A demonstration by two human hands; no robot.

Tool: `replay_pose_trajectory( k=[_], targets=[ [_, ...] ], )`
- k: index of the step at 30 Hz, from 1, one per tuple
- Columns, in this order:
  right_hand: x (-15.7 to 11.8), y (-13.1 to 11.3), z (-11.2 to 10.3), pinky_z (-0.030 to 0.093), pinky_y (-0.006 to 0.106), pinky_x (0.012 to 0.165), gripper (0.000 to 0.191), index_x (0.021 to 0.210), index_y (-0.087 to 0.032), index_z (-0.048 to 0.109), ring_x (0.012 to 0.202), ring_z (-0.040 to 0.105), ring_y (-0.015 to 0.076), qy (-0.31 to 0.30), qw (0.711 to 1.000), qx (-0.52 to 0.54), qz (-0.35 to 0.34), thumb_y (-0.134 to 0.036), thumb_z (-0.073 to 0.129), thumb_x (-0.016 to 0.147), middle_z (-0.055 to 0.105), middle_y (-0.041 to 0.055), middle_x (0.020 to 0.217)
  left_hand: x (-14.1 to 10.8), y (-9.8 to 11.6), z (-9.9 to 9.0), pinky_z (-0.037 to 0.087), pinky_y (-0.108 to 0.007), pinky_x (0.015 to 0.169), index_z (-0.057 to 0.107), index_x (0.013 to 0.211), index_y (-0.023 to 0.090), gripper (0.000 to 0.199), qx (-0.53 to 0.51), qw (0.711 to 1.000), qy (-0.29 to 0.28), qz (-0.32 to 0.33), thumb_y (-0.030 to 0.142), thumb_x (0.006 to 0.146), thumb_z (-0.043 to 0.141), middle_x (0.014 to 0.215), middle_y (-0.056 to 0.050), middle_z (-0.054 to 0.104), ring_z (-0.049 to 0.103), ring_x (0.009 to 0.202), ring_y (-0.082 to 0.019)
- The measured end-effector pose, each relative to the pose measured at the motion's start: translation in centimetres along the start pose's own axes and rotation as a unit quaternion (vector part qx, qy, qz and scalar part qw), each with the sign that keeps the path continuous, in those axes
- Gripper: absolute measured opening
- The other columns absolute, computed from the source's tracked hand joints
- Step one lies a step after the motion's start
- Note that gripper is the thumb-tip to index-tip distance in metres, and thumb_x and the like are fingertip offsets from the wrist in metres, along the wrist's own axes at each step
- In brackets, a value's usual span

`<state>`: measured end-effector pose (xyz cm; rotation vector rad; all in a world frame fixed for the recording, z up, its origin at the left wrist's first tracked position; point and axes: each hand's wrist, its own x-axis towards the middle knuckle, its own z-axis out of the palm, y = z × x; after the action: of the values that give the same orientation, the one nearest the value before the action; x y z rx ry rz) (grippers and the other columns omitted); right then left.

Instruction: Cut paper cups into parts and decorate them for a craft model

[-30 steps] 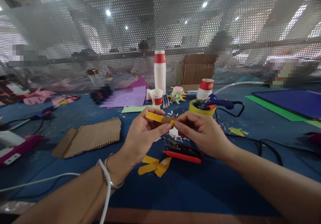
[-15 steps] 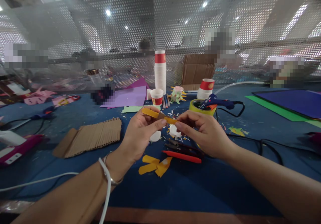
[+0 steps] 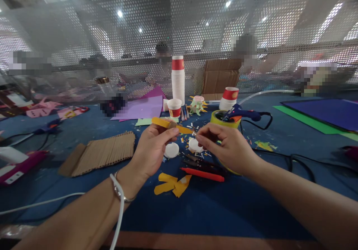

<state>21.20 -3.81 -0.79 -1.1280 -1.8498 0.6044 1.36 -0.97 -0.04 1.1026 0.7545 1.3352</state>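
Note:
Between its thumb and fingers, my left hand (image 3: 152, 145) pinches a yellow paper strip (image 3: 184, 130) with a small brown piece at its middle. My right hand (image 3: 220, 141) is closed in a pinch just right of the strip's pointed end; whatever its fingertips hold is too small to make out. Beneath the hands lie two white discs (image 3: 171, 150), dark-handled pliers or scissors (image 3: 200, 163) and a red marker (image 3: 205, 174). Several yellow paper pieces (image 3: 165, 187) rest nearer to me on the blue table (image 3: 223, 212).
A tall stack of paper cups (image 3: 178, 82) stands at the back. A glue gun (image 3: 242, 113) rests on a yellow tape roll (image 3: 220, 118), its cable trailing right. Corrugated cardboard (image 3: 104, 153) lies left, purple sheets (image 3: 142, 106) behind it. Green and blue sheets are at the right.
My left hand has drawn the yellow strip slightly left, and the strip's right end has come away from my right fingertips. My right hand has hardly moved.

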Motion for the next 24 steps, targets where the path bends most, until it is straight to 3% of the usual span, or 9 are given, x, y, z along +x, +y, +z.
replay_pose_trajectory(
  k=[4, 8, 14, 21, 24],
  targets=[
    [0.0, 0.3, -0.2, 0.045, 0.028, 0.060, 0.021, 0.085, -0.019, 0.065, 0.066, 0.058, 0.0146, 0.028, 1.000, -0.007, 0.003, -0.036, 0.058, 0.094, 0.065, 0.0010, 0.073, 0.0, 0.0, -0.2, 0.044, -0.022, 0.067, 0.075, 0.083, 0.017, 0.021, 0.018, 1.000, -0.003, -0.004, 0.022, 0.066, 0.087, 0.079, 0.001, 0.067, 0.056, 0.070, -0.009],
    [-0.2, 0.1, -0.2, 0.045, 0.028, 0.058, 0.021, 0.087, -0.019, 0.065, 0.065, 0.057, 0.0141, 0.045, 0.999, 0.000, 0.002, -0.037, 0.058, 0.094, 0.065, 0.0005, 0.073, -0.3, -0.2, -0.3, 0.045, -0.023, 0.069, 0.075, 0.087, 0.019, 0.021, 0.072, 0.996, -0.044, -0.005, 0.026, 0.070, 0.086, 0.082, 0.000, 0.069, 0.060, 0.076, -0.011],
    [-0.2, -0.3, 0.2, 0.045, 0.026, 0.059, 0.018, 0.089, -0.018, 0.066, 0.066, 0.056, 0.0133, 0.047, 0.999, 0.000, -0.020, -0.034, 0.059, 0.094, 0.066, 0.0016, 0.076, -0.6, -0.6, -0.5, 0.051, -0.031, 0.075, 0.069, 0.096, 0.023, 0.024, 0.204, 0.970, -0.096, 0.092, 0.032, 0.078, 0.081, 0.090, -0.002, 0.072, 0.066, 0.081, -0.016],
    [-0.4, -0.7, 0.2, 0.046, 0.025, 0.061, 0.013, 0.089, -0.018, 0.067, 0.069, 0.060, 0.0137, 0.041, 0.998, -0.012, -0.045, -0.028, 0.059, 0.093, 0.069, 0.0018, 0.078, -1.2, 0.2, -0.6, 0.046, -0.031, 0.063, 0.064, 0.087, 0.021, 0.016, 0.364, 0.912, -0.073, 0.174, 0.035, 0.085, 0.073, 0.080, -0.002, 0.067, 0.059, 0.069, -0.016],
    [-0.5, -0.8, 0.5, 0.046, 0.024, 0.060, 0.012, 0.089, -0.018, 0.067, 0.067, 0.060, 0.0128, 0.043, 0.997, -0.018, -0.065, -0.027, 0.060, 0.093, 0.069, 0.0017, 0.078, -1.2, 0.1, -0.6, 0.043, -0.030, 0.061, 0.061, 0.087, 0.022, 0.017, 0.359, 0.913, -0.067, 0.181, 0.034, 0.084, 0.073, 0.080, -0.001, 0.063, 0.057, 0.070, -0.015]
  ],
)
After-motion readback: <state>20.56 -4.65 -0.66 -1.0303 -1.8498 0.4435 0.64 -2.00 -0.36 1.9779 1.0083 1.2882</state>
